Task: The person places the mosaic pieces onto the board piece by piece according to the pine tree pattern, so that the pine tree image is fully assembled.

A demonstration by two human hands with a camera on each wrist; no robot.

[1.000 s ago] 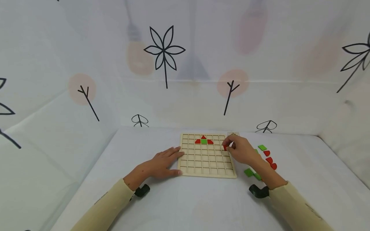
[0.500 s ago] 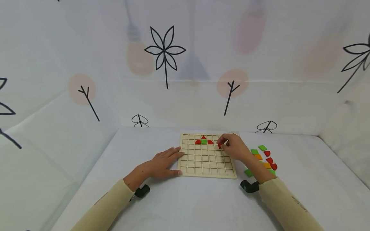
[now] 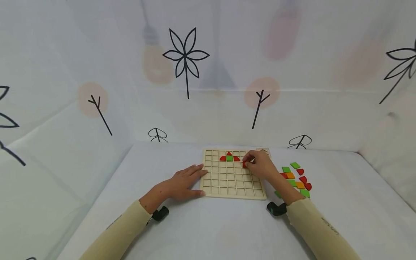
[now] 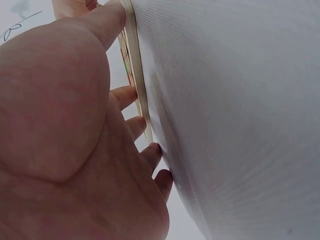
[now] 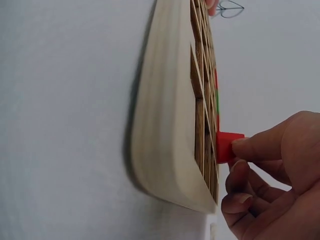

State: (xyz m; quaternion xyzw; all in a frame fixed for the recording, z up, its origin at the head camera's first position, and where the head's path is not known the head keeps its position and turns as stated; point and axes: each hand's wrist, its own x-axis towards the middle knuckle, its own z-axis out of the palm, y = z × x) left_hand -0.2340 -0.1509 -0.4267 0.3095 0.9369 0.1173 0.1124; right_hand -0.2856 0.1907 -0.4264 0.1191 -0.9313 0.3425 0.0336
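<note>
My right hand pinches a small red tile between thumb and fingers, over the right part of a wooden grid board. In the right wrist view the tile stands on edge against the board's face; whether it sits in a cell I cannot tell. Near the board's far edge, a green square lies in a cell, with a red triangle behind it and red curved pieces on both sides. My left hand rests at the board's left edge, fingers spread and touching it.
Right of the board lie several loose tiles: green, orange and red, some partly behind my right forearm. A printed card shows beyond my right hand. White patterned cloth rises behind the table.
The right hand has moved left over the board with the red tile, slowing in the last half second. More loose tiles show beside the forearm. The left hand has stayed in place.
</note>
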